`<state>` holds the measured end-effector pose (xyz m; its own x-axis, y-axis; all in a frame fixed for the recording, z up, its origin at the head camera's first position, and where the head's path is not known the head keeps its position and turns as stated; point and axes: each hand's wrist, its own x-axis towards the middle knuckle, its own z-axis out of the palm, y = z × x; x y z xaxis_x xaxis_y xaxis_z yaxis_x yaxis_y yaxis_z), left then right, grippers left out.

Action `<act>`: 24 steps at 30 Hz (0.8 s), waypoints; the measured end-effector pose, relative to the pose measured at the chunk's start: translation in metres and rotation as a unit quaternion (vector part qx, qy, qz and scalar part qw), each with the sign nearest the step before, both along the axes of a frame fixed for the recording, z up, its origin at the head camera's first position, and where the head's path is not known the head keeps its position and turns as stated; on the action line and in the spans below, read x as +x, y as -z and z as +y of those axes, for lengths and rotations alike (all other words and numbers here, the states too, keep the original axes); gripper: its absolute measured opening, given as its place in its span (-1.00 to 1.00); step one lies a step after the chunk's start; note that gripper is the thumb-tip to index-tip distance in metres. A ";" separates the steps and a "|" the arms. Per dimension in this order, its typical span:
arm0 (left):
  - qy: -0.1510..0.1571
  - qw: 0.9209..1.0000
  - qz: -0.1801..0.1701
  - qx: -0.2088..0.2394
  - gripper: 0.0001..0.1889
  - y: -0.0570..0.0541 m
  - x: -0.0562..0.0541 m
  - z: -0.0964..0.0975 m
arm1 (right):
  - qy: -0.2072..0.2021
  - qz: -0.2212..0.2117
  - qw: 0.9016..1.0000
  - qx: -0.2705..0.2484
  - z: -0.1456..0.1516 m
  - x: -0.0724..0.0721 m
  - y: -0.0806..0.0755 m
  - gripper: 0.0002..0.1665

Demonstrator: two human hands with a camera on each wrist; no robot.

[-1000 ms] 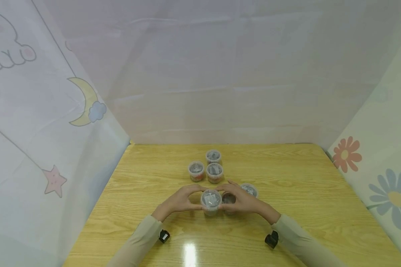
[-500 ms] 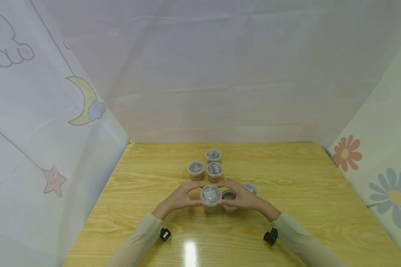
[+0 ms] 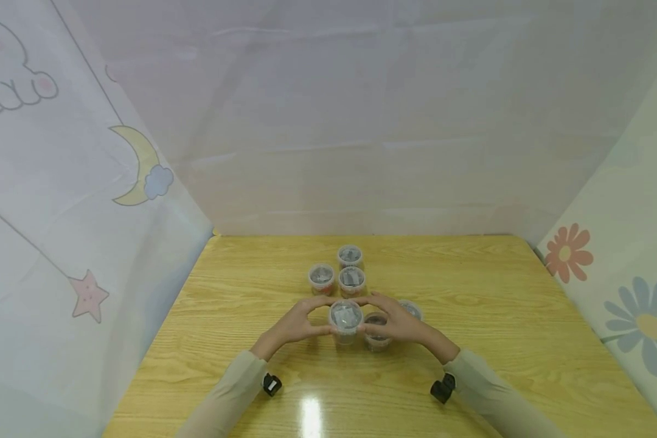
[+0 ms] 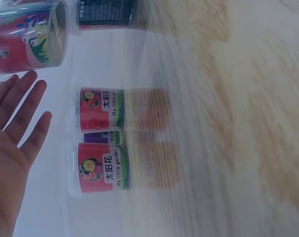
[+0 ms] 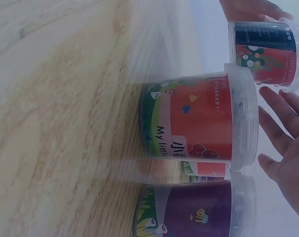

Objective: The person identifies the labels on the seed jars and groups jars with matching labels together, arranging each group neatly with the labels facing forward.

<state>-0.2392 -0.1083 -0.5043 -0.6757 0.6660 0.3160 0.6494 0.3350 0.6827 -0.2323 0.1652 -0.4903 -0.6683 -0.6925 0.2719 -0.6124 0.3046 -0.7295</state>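
Both hands hold one lidded plastic tub [image 3: 346,320] between them, upright and raised off the table. My left hand [image 3: 298,320] grips its left side with thumb and fingers, and my right hand [image 3: 396,319] grips its right side. In the left wrist view, this tub [image 4: 28,37] shows a red label with leaves and a bee. In the right wrist view, a red-labelled tub [image 5: 199,118] and a purple-labelled tub [image 5: 199,212] stand on the table below the right hand. From above, a dark-topped tub [image 3: 377,344] stands just under that hand, with another tub [image 3: 412,309] partly hidden behind it.
Farther back on the wooden table [image 3: 471,274] stand a left tub [image 3: 322,278], a middle tub [image 3: 352,281] and a rear tub [image 3: 350,255], close together. A pale cloth wall [image 3: 334,152] rises behind the table, with printed cloth at both sides.
Both hands have lifted the tub slightly, so it appears higher in the head view. The dark-topped tub beside it shows more. The other tubs have stayed in place.
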 end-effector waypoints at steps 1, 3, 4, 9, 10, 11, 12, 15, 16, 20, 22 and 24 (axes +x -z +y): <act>0.001 1.000 -0.001 0.004 -0.37 0.000 0.000 0.000 | 0.002 -0.006 1.000 -0.002 0.000 0.000 0.000 -0.37; 0.001 1.000 0.000 0.010 -0.37 -0.001 0.000 0.001 | 0.006 -0.016 1.000 -0.006 0.000 0.001 0.000 -0.37; 0.001 1.000 -0.002 0.011 -0.38 -0.007 0.003 0.002 | 0.006 -0.020 1.000 -0.008 0.000 0.001 0.000 -0.37; 0.004 1.000 -0.011 0.025 -0.40 -0.009 0.003 0.004 | 0.011 -0.025 0.999 -0.018 -0.001 0.003 -0.002 -0.38; 0.007 1.000 -0.013 0.028 -0.40 -0.009 0.003 0.004 | 0.011 -0.024 0.999 -0.020 -0.001 0.003 -0.003 -0.38; 0.008 0.999 -0.013 0.033 -0.40 -0.004 0.000 0.004 | 0.012 -0.022 0.999 -0.022 -0.001 0.003 -0.004 -0.38; 0.009 0.999 -0.015 0.037 -0.40 -0.004 0.000 0.004 | 0.012 -0.023 0.999 -0.024 -0.001 0.004 -0.004 -0.38; 0.010 0.999 -0.024 0.047 -0.39 -0.005 0.000 0.004 | 0.014 -0.026 0.999 -0.031 -0.002 0.004 -0.005 -0.38; 0.009 0.998 -0.027 0.048 -0.38 -0.005 0.000 0.004 | 0.015 -0.026 0.999 -0.033 -0.002 0.004 -0.006 -0.38; 0.001 0.998 -0.043 0.052 -0.41 -0.006 0.000 0.006 | 0.019 -0.016 0.999 -0.036 -0.002 0.003 -0.006 -0.38; -0.001 0.997 -0.051 0.055 -0.42 -0.007 0.000 0.007 | 0.016 -0.013 0.999 -0.041 -0.003 0.002 -0.006 -0.38; -0.001 0.997 -0.053 0.060 -0.42 -0.013 0.003 0.008 | 0.014 -0.012 0.999 -0.045 -0.003 0.001 -0.006 -0.38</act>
<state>-0.2363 -0.0999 -0.4916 -0.7116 0.6259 0.3190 0.5700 0.2490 0.7830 -0.2310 0.1620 -0.4842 -0.6937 -0.6475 0.3157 -0.5865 0.2533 -0.7693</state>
